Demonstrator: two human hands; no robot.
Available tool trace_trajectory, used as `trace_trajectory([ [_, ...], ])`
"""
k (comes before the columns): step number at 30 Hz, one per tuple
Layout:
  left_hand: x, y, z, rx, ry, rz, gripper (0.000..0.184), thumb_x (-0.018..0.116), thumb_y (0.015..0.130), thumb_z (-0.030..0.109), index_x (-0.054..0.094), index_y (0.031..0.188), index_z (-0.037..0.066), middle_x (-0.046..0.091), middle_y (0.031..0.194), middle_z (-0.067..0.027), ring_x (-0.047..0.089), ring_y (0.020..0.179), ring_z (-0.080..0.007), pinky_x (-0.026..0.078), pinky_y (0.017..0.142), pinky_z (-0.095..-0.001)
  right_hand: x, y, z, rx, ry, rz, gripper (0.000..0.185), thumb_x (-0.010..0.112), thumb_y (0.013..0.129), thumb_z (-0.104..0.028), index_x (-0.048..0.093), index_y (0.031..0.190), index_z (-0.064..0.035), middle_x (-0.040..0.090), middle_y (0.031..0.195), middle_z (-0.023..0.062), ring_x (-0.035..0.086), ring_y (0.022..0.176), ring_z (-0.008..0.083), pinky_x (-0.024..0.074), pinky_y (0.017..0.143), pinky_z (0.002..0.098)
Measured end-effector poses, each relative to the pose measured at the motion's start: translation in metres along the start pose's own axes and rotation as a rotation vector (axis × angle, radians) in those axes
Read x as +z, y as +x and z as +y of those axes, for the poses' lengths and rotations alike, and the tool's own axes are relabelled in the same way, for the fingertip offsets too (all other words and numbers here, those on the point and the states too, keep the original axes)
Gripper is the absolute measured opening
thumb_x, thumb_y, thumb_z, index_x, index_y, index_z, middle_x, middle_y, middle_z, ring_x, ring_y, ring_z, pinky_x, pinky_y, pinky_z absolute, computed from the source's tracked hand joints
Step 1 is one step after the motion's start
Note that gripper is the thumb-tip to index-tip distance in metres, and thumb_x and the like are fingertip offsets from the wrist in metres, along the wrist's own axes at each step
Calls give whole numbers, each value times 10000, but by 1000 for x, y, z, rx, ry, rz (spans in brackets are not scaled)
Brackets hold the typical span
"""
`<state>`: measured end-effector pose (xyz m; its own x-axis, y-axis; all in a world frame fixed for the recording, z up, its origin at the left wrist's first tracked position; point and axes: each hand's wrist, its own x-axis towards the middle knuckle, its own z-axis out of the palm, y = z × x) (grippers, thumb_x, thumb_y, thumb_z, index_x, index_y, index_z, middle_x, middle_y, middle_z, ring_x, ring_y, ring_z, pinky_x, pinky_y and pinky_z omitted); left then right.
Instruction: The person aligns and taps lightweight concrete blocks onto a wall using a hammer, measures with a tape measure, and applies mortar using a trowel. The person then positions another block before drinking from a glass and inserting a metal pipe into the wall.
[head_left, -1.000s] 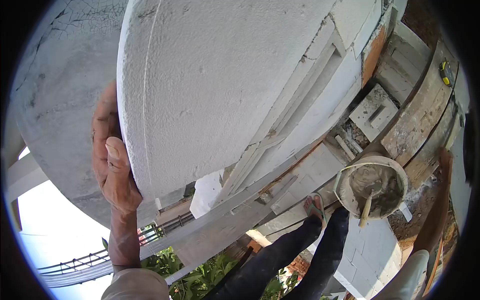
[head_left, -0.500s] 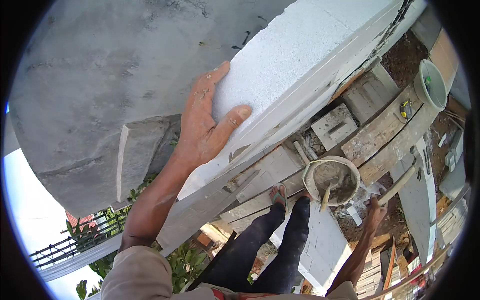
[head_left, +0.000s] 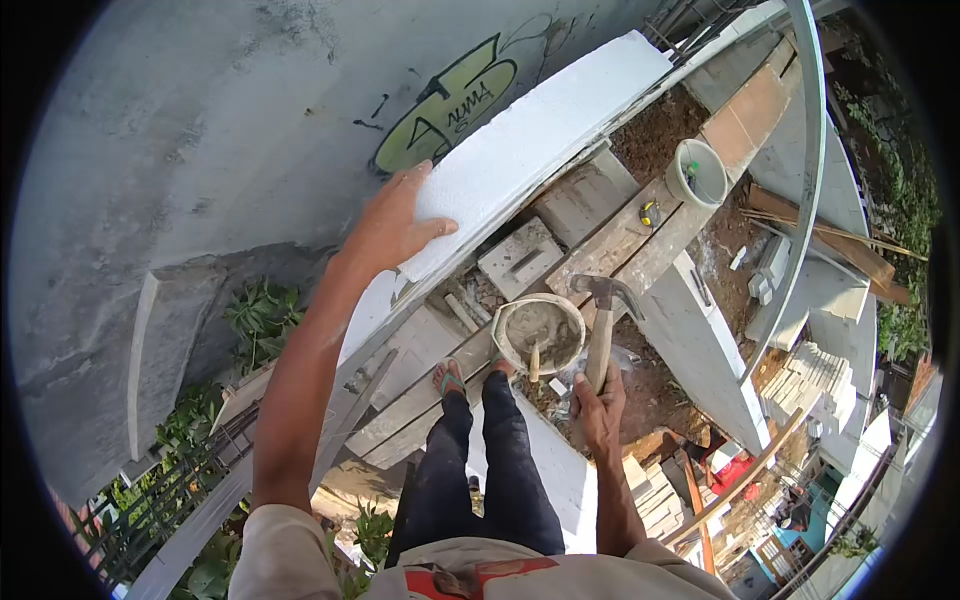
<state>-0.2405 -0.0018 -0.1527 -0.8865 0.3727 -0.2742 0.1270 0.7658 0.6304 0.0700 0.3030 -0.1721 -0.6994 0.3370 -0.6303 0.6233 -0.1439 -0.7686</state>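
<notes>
Beige shirt (head_left: 480,565), dark trousers (head_left: 480,480), green-strapped sandals (head_left: 452,378)

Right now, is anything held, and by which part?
The right hand grips a metal claw hammer by its wooden handle, away from the head. The left hand rests on the white block wall.

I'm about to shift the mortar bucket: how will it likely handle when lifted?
The bucket will probably feel heavy for its size, given the grey mortar inside. That mix looks thick, so it should slump rather than splash. The wooden handle leaning across the rim might swing or slip.
</notes>
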Motion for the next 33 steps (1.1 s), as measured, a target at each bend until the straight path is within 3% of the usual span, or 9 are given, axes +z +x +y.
trace_trajectory([
  [4, 10, 27, 38, 6, 82, 39, 1168, 932, 778, 479, 336, 1661, 0, 456, 1614, -276, 435, 1515, -408, 351, 1251, -495, 7, 11, -16, -140, -33, -45, 685, 638, 1074, -168, 335, 1685, -99, 610, 904, 30, 538, 568, 95, 443, 488, 262],
  [6, 10, 42, 58, 14, 118, 45, 1225, 939, 757, 520, 308, 1678, 16, 438, 1618, -280, 424, 1513, -426, 328, 1254, -529, 8, 24, -34, -410, -355, 27, 744, 625, 1069, -178, 275, 1723, -118, 569, 1535, 238, 605, 1347, 323, 492, 1106, 387],
  [10, 37, 60, 83, 72, 287, 67, 1383, 967, 685, 576, 197, 1729, 94, 297, 1658, -313, 295, 1535, -503, 218, 1237, -673, -2, 71, -102, -399, -327, -19, 740, 596, 1077, -158, 254, 1734, -168, 452, 1660, 266, 497, 1492, 368, 394, 1222, 417],
  [15, 60, 60, 83, 8, 524, 104, 1357, 950, 688, 237, 112, 1754, 165, 269, 1654, -315, 311, 1508, -478, 248, 1206, -623, -21, 169, -198, -811, -620, 69, 734, 601, 1035, -71, 324, 1704, -183, 515, 1615, 239, 517, 1472, 432, 429, 1217, 451],
  [18, 65, 60, 80, 42, 492, 151, 1329, 900, 671, 107, 132, 1753, 177, 274, 1651, -315, 325, 1493, -480, 261, 1190, -617, -26, 197, -257, -819, -664, 83, 740, 610, 1021, -60, 343, 1696, -206, 530, 1601, 238, 515, 1468, 439, 443, 1205, 461],
  [21, 64, 59, 79, 63, 457, 158, 1314, 889, 667, 92, 156, 1753, 200, 284, 1642, -313, 329, 1484, -482, 257, 1192, -604, -27, 218, -284, -978, -604, 121, 725, 626, 1046, -102, 346, 1698, -251, 584, 1543, 265, 598, 1401, 424, 467, 1163, 469],
  [24, 63, 59, 80, 72, 497, 146, 1295, 871, 667, 78, 179, 1751, 232, 287, 1635, -319, 333, 1477, -487, 253, 1194, -597, -30, 248, -289, -1152, -748, 247, 760, 630, 1008, -87, 338, 1685, -270, 708, 1127, 367, 700, 1033, 545, 551, 896, 586],
  [27, 61, 57, 80, 106, 497, 158, 1278, 859, 672, 72, 197, 1749, 260, 289, 1627, -328, 336, 1465, -499, 252, 1189, -595, -41, 264, -306, -835, -1142, 127, 781, 628, 988, -90, 329, 1682, -285, 713, 1056, 367, 704, 985, 548, 551, 862, 602],
  [33, 63, 56, 76, 132, 485, 162, 1252, 836, 685, 56, 213, 1749, 273, 285, 1627, -340, 351, 1446, -519, 249, 1185, -589, -35, 252, -304, -1078, -965, 248, 733, 620, 1005, -113, 355, 1677, -237, 731, 1008, 342, 705, 932, 546, 548, 875, 594],
])
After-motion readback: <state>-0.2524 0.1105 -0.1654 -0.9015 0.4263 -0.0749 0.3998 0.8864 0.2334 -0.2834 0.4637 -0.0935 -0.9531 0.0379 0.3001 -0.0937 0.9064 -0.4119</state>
